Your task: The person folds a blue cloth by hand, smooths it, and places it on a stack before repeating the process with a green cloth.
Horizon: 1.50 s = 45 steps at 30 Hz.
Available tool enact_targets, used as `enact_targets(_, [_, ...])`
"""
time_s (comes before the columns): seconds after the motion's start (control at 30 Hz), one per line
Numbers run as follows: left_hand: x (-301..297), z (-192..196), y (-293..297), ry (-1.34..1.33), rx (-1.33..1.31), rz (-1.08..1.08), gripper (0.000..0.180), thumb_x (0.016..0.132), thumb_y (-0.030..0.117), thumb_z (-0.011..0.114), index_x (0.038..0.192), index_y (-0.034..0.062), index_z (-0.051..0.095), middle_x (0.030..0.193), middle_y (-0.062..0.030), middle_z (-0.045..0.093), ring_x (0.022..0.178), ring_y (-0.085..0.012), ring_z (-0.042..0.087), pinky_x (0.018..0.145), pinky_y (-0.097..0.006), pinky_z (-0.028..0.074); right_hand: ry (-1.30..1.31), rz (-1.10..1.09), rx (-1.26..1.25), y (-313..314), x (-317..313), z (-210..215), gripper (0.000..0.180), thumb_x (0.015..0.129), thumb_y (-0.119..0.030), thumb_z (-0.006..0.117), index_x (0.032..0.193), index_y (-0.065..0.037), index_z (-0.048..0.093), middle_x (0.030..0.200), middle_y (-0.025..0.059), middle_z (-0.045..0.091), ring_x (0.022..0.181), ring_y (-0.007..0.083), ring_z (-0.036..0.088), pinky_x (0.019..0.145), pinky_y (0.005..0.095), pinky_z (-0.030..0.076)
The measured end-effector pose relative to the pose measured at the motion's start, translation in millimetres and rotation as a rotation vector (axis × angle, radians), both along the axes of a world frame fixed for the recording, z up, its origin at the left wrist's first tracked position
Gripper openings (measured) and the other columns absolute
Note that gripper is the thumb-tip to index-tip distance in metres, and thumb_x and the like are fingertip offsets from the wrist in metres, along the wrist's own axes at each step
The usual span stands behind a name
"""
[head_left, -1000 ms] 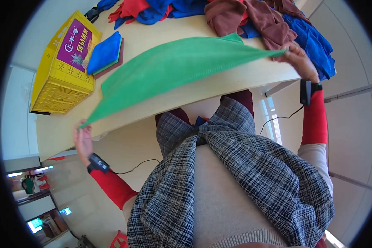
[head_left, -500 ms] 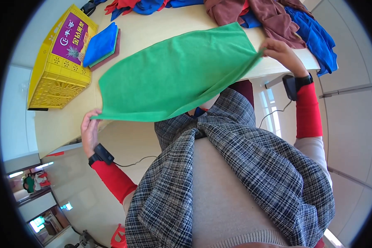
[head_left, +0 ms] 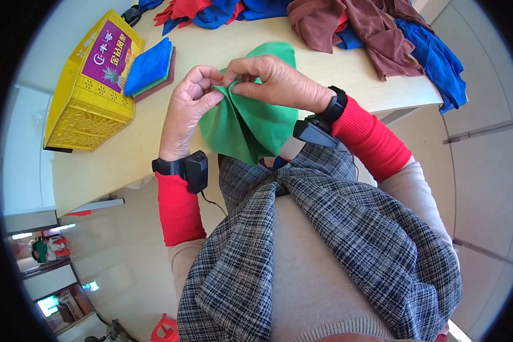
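Observation:
A green cloth point(head_left: 268, 122) is gathered between my hands, its two gripped corners brought together and its lower part hanging in folds over the table's front edge. My left hand point(head_left: 191, 108) pinches one corner between thumb and fingers. Right beside it, my right hand point(head_left: 273, 82) pinches the other corner, so the fingertips of both hands nearly touch. Part of the cloth behind my right hand spreads up over the table. To the left lies a small stack of folded cloths point(head_left: 149, 65), blue on top, with green and brown beneath.
A yellow plastic basket point(head_left: 91, 108) with a purple label stands at the table's left. Rumpled red and blue cloths point(head_left: 211, 14) lie along the far side. Brown cloths point(head_left: 373, 40) and a blue cloth point(head_left: 433, 62) lie at the right corner, the blue hanging over the edge of the pale table point(head_left: 91, 176).
Both hands have come together from far apart, bringing the cloth's corners to meet. The green cloth, spread wide before, is now doubled and hanging in folds.

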State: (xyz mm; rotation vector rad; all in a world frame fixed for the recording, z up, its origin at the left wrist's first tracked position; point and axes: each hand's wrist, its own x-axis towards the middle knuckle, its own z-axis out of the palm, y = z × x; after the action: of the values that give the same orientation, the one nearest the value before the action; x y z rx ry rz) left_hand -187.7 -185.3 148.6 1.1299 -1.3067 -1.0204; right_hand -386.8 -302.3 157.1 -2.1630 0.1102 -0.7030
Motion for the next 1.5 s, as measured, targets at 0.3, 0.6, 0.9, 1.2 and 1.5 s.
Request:
enact_targets(0.3, [-0.6, 2.9, -6.4, 0.084, 0.111, -0.097, 0.044, 0.088, 0.002, 0.069, 0.129, 0.0033, 0.053, 0.113, -0.0038, 0.066, 0.104, -0.0101, 0.061, 0.092, -0.024, 0.046, -0.053, 0.035, -0.054, 2.0, 3.0, -0.5, 0.028, 0.085, -0.002, 0.063, 0.111, -0.011, 0.068, 0.101, 0.0118, 0.073, 0.094, 0.0301, 0.071, 0.084, 0.0392, 0.056])
enact_targets(0.6, [3.7, 4.4, -9.1, 0.045, 0.168, -0.111, 0.046, 0.087, 0.002, 0.070, 0.130, 0.0025, 0.052, 0.106, -0.0027, 0.067, 0.100, -0.0105, 0.062, 0.091, -0.025, 0.048, -0.001, 0.070, -0.178, -5.1, 7.5, -2.8, 0.028, 0.084, -0.004, 0.062, 0.110, -0.013, 0.069, 0.097, 0.0131, 0.073, 0.090, 0.0351, 0.069, 0.080, 0.0431, 0.055])
enact_targets(0.9, [-63.5, -31.8, 44.6, -1.250, -0.575, 0.243, 0.015, 0.082, 0.015, 0.074, 0.090, 0.0050, 0.065, 0.090, -0.0084, 0.063, 0.089, -0.0233, 0.060, 0.082, -0.035, 0.045, -0.011, -0.033, -0.226, -32.2, 21.8, 6.9, 0.017, 0.090, -0.005, 0.061, 0.107, -0.004, 0.063, 0.088, 0.0085, 0.066, 0.082, 0.0193, 0.065, 0.078, 0.0319, 0.053])
enact_targets(1.2, [-65.7, -105.5, 73.3, -1.491, -0.245, 0.094, 0.022, 0.078, 0.023, 0.075, 0.085, 0.0069, 0.061, 0.084, -0.0083, 0.058, 0.080, -0.0279, 0.055, 0.071, -0.040, 0.042, -0.152, -0.072, -0.196, -53.2, 31.2, 25.0, 0.007, 0.095, -0.005, 0.059, 0.101, -0.002, 0.061, 0.081, 0.0038, 0.063, 0.075, 0.0141, 0.062, 0.068, 0.0278, 0.051])
enact_targets(1.5, [-36.7, -76.9, 103.2, -1.238, -0.065, 0.263, 0.023, 0.082, 0.019, 0.075, 0.092, 0.0039, 0.061, 0.092, -0.0129, 0.061, 0.082, -0.0302, 0.062, 0.070, -0.041, 0.048, -0.151, -0.137, 0.051, -79.8, 12.0, 53.4, 0.006, 0.093, 0.000, 0.060, 0.098, 0.000, 0.059, 0.081, 0.0007, 0.059, 0.074, 0.0097, 0.057, 0.065, 0.0266, 0.050])
